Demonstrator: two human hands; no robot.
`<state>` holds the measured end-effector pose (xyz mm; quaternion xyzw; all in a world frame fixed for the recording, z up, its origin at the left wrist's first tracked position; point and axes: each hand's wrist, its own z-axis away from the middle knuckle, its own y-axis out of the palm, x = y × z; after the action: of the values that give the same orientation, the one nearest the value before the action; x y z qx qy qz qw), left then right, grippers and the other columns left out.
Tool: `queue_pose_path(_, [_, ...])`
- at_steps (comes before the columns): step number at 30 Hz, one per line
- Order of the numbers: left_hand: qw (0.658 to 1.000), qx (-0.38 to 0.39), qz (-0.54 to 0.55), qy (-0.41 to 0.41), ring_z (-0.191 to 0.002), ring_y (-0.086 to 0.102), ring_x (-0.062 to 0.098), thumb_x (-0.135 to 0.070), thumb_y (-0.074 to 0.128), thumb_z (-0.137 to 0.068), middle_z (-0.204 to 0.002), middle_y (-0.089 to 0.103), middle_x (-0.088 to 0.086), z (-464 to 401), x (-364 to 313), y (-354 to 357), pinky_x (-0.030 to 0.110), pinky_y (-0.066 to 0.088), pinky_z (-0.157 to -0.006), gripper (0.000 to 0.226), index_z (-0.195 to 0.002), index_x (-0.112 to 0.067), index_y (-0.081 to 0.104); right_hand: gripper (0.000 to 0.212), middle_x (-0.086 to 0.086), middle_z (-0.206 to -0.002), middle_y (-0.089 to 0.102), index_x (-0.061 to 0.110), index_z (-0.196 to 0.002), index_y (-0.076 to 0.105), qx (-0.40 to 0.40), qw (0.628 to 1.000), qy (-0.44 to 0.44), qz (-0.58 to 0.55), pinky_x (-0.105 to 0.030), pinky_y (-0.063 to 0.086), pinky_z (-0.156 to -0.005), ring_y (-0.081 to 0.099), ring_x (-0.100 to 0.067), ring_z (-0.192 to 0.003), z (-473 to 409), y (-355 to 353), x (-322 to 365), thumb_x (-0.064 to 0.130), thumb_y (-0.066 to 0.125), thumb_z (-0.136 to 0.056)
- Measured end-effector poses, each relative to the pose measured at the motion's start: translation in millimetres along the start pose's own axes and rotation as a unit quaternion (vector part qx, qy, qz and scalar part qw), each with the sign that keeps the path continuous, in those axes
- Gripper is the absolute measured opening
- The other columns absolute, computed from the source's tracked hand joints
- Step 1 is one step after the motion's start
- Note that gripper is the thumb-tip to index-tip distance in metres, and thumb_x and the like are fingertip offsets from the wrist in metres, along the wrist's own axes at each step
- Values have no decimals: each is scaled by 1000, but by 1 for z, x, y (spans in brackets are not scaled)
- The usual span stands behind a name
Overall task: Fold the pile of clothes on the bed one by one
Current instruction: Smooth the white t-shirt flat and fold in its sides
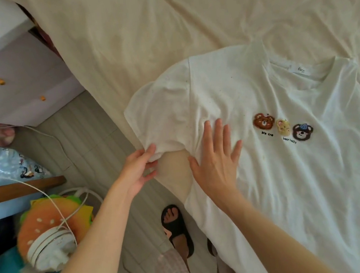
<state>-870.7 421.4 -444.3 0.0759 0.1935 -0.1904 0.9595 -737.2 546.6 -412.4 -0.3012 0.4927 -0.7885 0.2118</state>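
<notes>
A white T-shirt (290, 168) with three small bear faces on its chest lies spread front-up on the cream bed sheet (141, 39), collar toward the far right. My left hand (139, 170) pinches the hem of the shirt's sleeve (161, 116) at the bed's edge. My right hand (216, 157) lies flat with fingers spread on the shirt's body, just beside the armpit. No other clothes show in the view.
A white drawer unit (18, 87) with orange knobs stands at the left of the bed. On the floor at lower left lie a burger-shaped cushion (49, 220), a white device with a cord (50, 247) and bags. My foot in a black slipper (177, 228) stands near the bed's edge.
</notes>
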Motion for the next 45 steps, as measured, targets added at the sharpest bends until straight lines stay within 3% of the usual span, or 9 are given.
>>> queue_pose_path(5, [962, 23, 271, -3, -80, 71, 20, -9, 65, -80, -93, 69, 8, 15, -9, -4, 28, 57, -63, 18, -96, -6, 58, 74, -8, -160, 1, 17, -153, 5, 9, 998, -12, -69, -55, -3, -116, -6, -26, -147, 2, -6, -6, 17, 42, -89])
queue_pose_path(13, [946, -48, 30, 319, -76, 62, 8, -15, 72, -78, -72, 68, -9, 67, -31, -26, 19, 51, -75, 16, -68, -27, 69, 61, -5, -160, 4, 15, -152, 13, 39, 997, -25, -64, -42, 1, -120, -2, -18, -147, 9, -22, -22, 12, 38, -96])
queue_pose_path(18, [979, -122, 84, 138, -86, 64, 16, -21, 62, -89, -96, 69, 7, 51, 1, -23, 28, 51, -80, 12, -82, -12, 66, 58, -6, -156, 22, 14, -147, 30, -12, 997, -6, -82, -49, 5, -117, 13, -23, -146, 4, -34, -11, 30, 49, -95])
queue_pose_path(22, [979, -100, 175, 35, -81, 65, 14, -16, 60, -91, -95, 68, 8, 25, -1, -22, 22, 50, -64, 8, -88, -8, 62, 50, -13, -146, 41, 9, -135, 48, -121, 985, -121, -18, -56, 9, -114, 30, -30, -140, -45, -52, 21, 38, 50, -94])
queue_pose_path(28, [970, 29, 217, -109, -87, 69, 25, -25, 76, -67, -101, 67, 15, 17, -9, -28, 30, 56, -59, 45, -105, -7, 59, 49, -7, -139, 44, 14, -131, 49, -4, 963, -187, 195, -57, 0, -114, 29, -26, -137, -151, -74, 66, 47, 36, -97])
queue_pose_path(32, [975, 53, 208, -51, -76, 72, 17, -8, 72, -65, -92, 72, 10, 17, -6, -29, 27, 56, -59, 39, -101, -6, 58, 57, -10, -117, 58, 12, -119, 54, 32, 963, -134, 230, -50, 24, -104, 51, -31, -113, -177, -93, 65, 59, 37, -92])
queue_pose_path(35, [965, 29, 260, 36, -82, 71, 16, 0, 68, -68, -92, 72, 8, 19, -6, -34, 24, 56, -65, 27, -93, -5, 56, 60, -5, -93, 60, 12, -103, 57, 100, 956, -118, 249, -46, 25, -102, 56, -28, -99, -181, -104, 63, 68, 40, -87])
queue_pose_path(40, [958, 50, 246, 134, -89, 70, 15, 0, 65, -72, -91, 74, 5, 34, -30, -39, 21, 55, -71, 27, -98, -2, 62, 39, 6, -58, 41, 19, -57, 45, 194, 976, -79, -56, -26, 32, -60, 44, -13, -60, -187, -128, 74, 36, 67, -84])
queue_pose_path(45, [939, 31, 279, 200, -95, 68, 15, 1, 64, -71, -95, 73, 4, 36, -39, -55, 20, 54, -76, 21, -80, -13, 77, 22, 4, -64, 49, 17, -65, 57, 111, 934, -79, -330, -23, 35, -53, 45, -9, -59, -187, -142, 72, 19, 68, -84])
